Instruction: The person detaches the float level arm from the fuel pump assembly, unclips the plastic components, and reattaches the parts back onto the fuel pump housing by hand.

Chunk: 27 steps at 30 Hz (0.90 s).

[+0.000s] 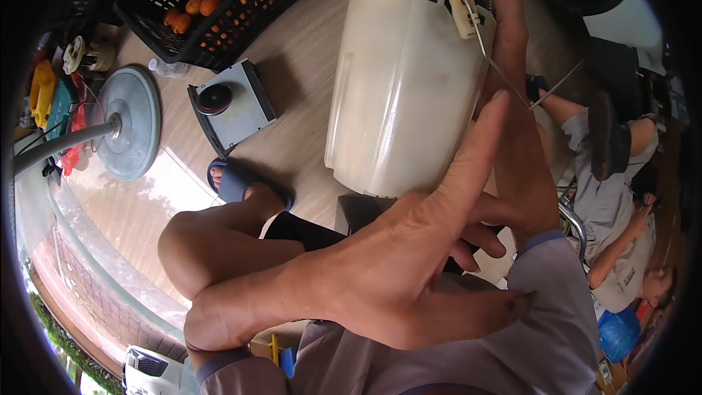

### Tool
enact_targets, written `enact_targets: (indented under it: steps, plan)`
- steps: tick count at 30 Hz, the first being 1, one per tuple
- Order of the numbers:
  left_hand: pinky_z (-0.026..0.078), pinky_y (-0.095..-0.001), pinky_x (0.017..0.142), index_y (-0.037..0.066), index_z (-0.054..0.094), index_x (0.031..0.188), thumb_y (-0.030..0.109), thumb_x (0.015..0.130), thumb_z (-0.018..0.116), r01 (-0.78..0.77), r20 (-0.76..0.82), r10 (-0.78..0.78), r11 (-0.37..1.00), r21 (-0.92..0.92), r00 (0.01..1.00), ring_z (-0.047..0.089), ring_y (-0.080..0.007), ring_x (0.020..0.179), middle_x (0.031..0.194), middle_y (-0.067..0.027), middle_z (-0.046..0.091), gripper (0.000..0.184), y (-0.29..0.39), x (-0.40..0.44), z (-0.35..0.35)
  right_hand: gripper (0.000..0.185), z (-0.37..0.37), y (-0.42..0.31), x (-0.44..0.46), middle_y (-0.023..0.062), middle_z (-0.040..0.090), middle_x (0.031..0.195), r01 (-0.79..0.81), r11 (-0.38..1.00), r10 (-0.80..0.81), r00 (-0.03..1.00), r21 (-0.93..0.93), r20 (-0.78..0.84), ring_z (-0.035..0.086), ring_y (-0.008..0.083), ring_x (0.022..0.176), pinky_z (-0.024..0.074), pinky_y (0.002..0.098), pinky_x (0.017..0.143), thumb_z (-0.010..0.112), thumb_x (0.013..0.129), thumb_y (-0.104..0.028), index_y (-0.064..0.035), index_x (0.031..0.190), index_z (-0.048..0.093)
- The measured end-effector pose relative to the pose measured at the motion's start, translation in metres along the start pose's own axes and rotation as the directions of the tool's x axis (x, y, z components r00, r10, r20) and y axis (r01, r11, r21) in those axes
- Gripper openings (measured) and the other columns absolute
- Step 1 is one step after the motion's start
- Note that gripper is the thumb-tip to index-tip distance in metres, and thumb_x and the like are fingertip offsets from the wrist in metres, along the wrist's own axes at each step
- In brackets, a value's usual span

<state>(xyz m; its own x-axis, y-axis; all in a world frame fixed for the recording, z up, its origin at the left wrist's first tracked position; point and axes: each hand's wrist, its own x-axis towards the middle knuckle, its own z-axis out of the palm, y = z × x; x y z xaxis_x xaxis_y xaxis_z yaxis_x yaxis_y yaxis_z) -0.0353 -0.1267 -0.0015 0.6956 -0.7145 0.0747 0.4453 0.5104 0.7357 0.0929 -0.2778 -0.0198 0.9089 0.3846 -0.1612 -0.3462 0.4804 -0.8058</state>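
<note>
A white plastic fuel pump module (pixel 402 88), a large canister, stands in front of me, tilted slightly. On its upper right side is a cream float piece (pixel 462 14) with a thin bent wire arm (pixel 499 69). My right hand (pixel 508 22) lies along the module's right side, fingers stretched up past its top and gripping it; part of the hand is hidden. Nearer to me, my left hand (pixel 409 271) reaches across below the module, index finger pointing up, thumb spread, other fingers loosely bent. Nothing shows in it.
A black crate (pixel 212 51) of orange fruit stands at the upper left. Near it lie a grey car-stereo-like box (pixel 234 110), a clear bottle (pixel 167 68) and a round stand base (pixel 128 124). Another person (pixel 614 212) sits at the right.
</note>
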Motion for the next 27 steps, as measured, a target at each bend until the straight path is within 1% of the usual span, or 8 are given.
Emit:
enact_targets:
  steps: [1,5,10,14,17,21,24,27]
  plan:
    - [0.053,-0.0359,0.094,0.008,-0.024,0.158,0.005,0.075,0.084,0.0,0.01,0.0,1.0,0.006,1.0,0.066,-0.0266,0.111,0.135,-0.0224,0.06,0.136,0.0,0.001,0.001,0.053,0.0,0.0,-0.001,0.0117,0.071,0.108,-0.004,1.0,0.004,1.0,-0.004,0.006,0.071,0.0187,0.093,0.0619,0.0349,0.083,0.051,0.102,-0.039,-0.0032,0.142,0.048]
    - [0.056,-0.0367,0.09,0.008,-0.026,0.157,0.007,0.076,0.084,-0.036,0.027,0.033,0.994,0.105,0.999,0.066,-0.0294,0.111,0.138,-0.0225,0.058,0.136,-0.001,0.003,0.002,0.053,-0.003,0.001,-0.004,0.0118,0.069,0.113,0.018,0.999,-0.017,1.0,-0.034,0.015,0.07,0.0186,0.097,0.0609,0.0344,0.085,0.053,0.102,-0.035,-0.0039,0.144,0.045]
    - [0.058,-0.0369,0.084,0.003,-0.021,0.157,0.013,0.078,0.084,0.121,0.008,-0.124,0.979,0.166,0.992,0.069,-0.0327,0.105,0.134,-0.0241,0.06,0.133,0.035,0.016,0.009,0.054,-0.006,0.002,-0.007,0.012,0.066,0.119,0.122,0.982,-0.118,0.992,-0.144,0.037,0.068,0.0186,0.101,0.0597,0.0338,0.087,0.055,0.101,-0.03,-0.0048,0.147,0.041]
    - [0.059,-0.0365,0.082,-0.003,-0.01,0.159,0.015,0.078,0.085,0.084,0.033,-0.097,0.955,0.285,0.995,0.071,-0.034,0.1,0.122,-0.0239,0.066,0.125,0.006,0.003,0.01,0.055,-0.021,0.005,-0.003,0.0122,0.063,0.123,0.286,0.901,-0.272,0.958,-0.325,0.088,0.067,0.0186,0.104,0.0587,0.0334,0.088,0.057,0.101,-0.026,-0.0055,0.149,0.038]
    - [0.059,-0.0356,0.082,-0.006,0.003,0.159,0.016,0.079,0.083,0.035,0.072,-0.062,0.944,0.328,0.995,0.072,-0.0336,0.097,0.114,-0.0232,0.068,0.115,0.001,0.001,0.01,0.057,-0.033,0.011,0.0,0.0123,0.061,0.127,0.423,0.778,-0.38,0.906,-0.465,0.187,0.066,0.0186,0.107,0.058,0.033,0.089,0.058,0.101,-0.023,-0.006,0.15,0.036]
    - [0.059,-0.0359,0.081,-0.007,0.022,0.156,0.016,0.079,0.081,-0.062,0.088,0.027,0.905,0.422,0.996,0.072,-0.0333,0.093,0.109,-0.0236,0.069,0.1,-0.004,0.0,0.009,0.06,-0.044,0.016,-0.001,0.0125,0.059,0.132,0.548,0.61,-0.469,0.832,-0.573,0.296,0.064,0.0186,0.11,0.057,0.0325,0.091,0.06,0.1,-0.019,-0.0067,0.153,0.033]
    - [0.056,-0.0447,0.071,-0.008,0.035,0.144,0.016,0.079,0.075,-0.132,0.089,0.101,0.857,0.498,0.991,0.068,-0.0402,0.081,0.091,-0.0242,0.066,0.08,-0.009,0.001,0.008,0.063,-0.048,0.017,-0.003,0.0126,0.057,0.135,0.597,0.527,-0.503,0.793,-0.605,0.345,0.063,0.0185,0.113,0.0563,0.0322,0.092,0.061,0.1,-0.016,-0.0073,0.154,0.03]
    - [0.056,-0.047,0.072,-0.008,0.043,0.137,0.017,0.078,0.075,-0.129,0.08,0.102,0.851,0.509,0.992,0.068,-0.0419,0.082,0.089,-0.0226,0.065,0.071,-0.008,0.001,0.009,0.066,-0.052,0.02,-0.008,0.0127,0.055,0.139,0.614,0.484,-0.509,0.777,-0.623,0.371,0.062,0.0185,0.116,0.0556,0.0319,0.093,0.063,0.1,-0.013,-0.0078,0.156,0.028]
